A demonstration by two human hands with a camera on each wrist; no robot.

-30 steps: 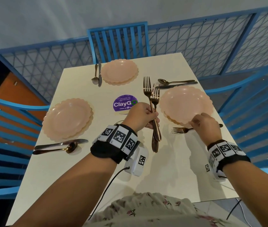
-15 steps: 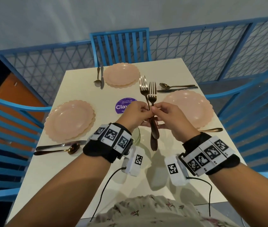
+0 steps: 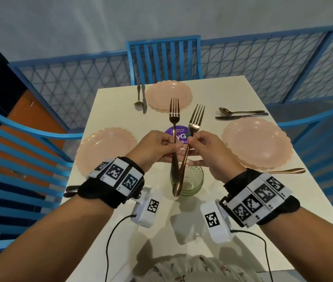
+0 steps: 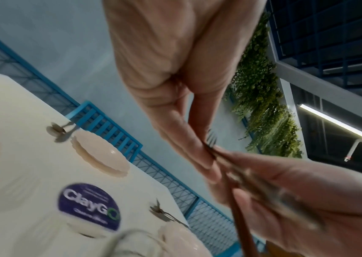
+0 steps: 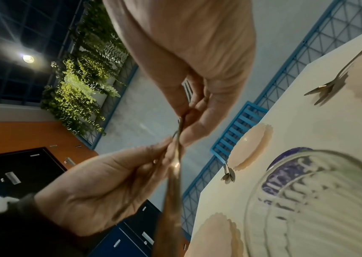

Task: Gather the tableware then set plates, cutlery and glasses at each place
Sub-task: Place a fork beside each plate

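Observation:
Above the cream table [image 3: 230, 94], my left hand [image 3: 167, 146] pinches the handle of an upright copper fork [image 3: 174, 110], tines up. My right hand [image 3: 194, 142] pinches a second, tilted fork [image 3: 197, 117] that leans right; the two handles cross low over a ribbed glass [image 3: 194, 180]. In the left wrist view my left hand's fingers [image 4: 193, 153] close on the fork stem. In the right wrist view my right hand's fingers [image 5: 193, 132] pinch the other fork. Pink plates lie at the left [image 3: 104, 149], far [image 3: 168, 97] and right [image 3: 257, 143] places. A third fork [image 3: 287, 171] lies beside the right plate.
A spoon and knife [image 3: 141, 98] lie left of the far plate, another pair [image 3: 240, 113] behind the right plate, and a third pair [image 3: 71, 189] shows partly under my left wrist. A purple sticker [image 3: 169, 131] marks the table's centre. Blue chairs [image 3: 163, 58] surround the table.
My right hand left a fork beside the right plate, came to my left hand and took one of its two forks. The forks now spread apart.

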